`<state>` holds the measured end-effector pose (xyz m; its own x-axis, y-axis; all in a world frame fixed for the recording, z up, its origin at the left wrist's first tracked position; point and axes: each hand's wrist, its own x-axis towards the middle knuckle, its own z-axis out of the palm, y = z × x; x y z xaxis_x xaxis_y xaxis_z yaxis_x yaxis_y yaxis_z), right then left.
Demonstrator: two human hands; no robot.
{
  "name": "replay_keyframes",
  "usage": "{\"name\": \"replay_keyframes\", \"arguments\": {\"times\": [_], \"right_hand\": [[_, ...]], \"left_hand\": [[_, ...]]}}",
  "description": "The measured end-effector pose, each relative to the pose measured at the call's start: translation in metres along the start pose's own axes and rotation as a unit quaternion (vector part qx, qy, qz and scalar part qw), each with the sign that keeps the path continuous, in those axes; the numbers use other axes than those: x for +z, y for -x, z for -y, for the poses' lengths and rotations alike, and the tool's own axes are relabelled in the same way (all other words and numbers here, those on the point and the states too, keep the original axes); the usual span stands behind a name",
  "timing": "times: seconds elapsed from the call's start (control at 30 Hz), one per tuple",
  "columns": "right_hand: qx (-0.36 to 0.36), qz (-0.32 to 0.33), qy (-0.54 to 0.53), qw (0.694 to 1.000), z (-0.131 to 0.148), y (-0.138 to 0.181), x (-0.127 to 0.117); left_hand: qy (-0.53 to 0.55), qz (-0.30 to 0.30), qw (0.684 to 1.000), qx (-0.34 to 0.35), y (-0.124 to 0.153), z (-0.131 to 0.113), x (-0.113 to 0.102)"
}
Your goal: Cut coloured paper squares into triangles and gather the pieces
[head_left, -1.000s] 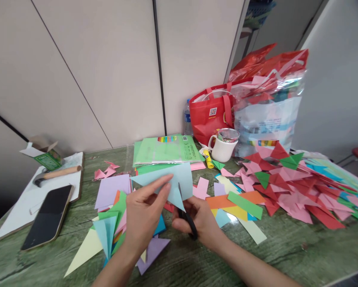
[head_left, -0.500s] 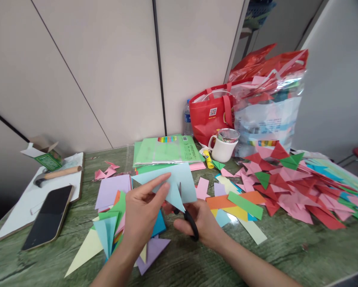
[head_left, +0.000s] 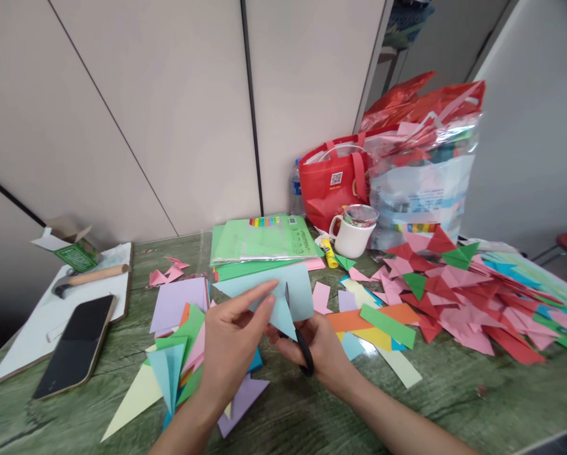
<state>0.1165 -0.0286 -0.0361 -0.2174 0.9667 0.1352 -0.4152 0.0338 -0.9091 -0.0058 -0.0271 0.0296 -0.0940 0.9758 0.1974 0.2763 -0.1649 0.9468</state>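
Note:
A folded light blue sheet of paper [head_left: 300, 287] is pinched between the thumb and fingers of my left hand [head_left: 238, 322]. My right hand [head_left: 328, 347] grips black-handled scissors [head_left: 305, 354], whose blade shows against the paper and cuts into it. Part of the scissors is hidden behind the paper and my fingers. Beneath and left of my hands lie folded coloured papers, among them a light blue one [head_left: 168, 373], a pale yellow one [head_left: 134, 401] and a purple one [head_left: 243, 404]. A stack of purple square paper [head_left: 177, 306] lies beyond my left hand.
Cut strips [head_left: 387, 325] lie right of my hands, beside a heap of red and pink folded papers [head_left: 458, 303]. Behind stand green paper packs [head_left: 264, 240], a glue stick [head_left: 329, 253], a white mug [head_left: 354, 237] and a red bag [head_left: 328, 189]. A phone [head_left: 75, 347] and hammer [head_left: 94, 277] lie left.
The scissor blades have closed somewhat, and the handle loops have drawn closer together. The paper and both hands have shifted very slightly to the right.

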Motion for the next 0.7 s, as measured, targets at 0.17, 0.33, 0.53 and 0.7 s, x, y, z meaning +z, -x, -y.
{"name": "replay_keyframes", "arguments": {"times": [0.17,0.33,0.53,0.7], "right_hand": [[-0.004,-0.001,0.005,1.0,-0.0035,-0.0003,-0.0007],[-0.002,-0.015,0.017,1.0,-0.0032,-0.0002,0.0003],[0.01,-0.033,0.041,0.999,0.0009,0.0,0.0025],[0.007,-0.023,0.047,0.999,0.0,-0.0005,0.0011]], "left_hand": [[0.002,0.006,1.0,-0.001,-0.0001,0.0012,-0.0008],[0.004,0.011,1.0,-0.002,0.001,-0.0005,-0.0014],[-0.004,0.012,1.0,-0.006,0.0012,0.0016,-0.0011],[-0.007,0.014,1.0,-0.005,0.0013,0.0033,-0.0003]]}}
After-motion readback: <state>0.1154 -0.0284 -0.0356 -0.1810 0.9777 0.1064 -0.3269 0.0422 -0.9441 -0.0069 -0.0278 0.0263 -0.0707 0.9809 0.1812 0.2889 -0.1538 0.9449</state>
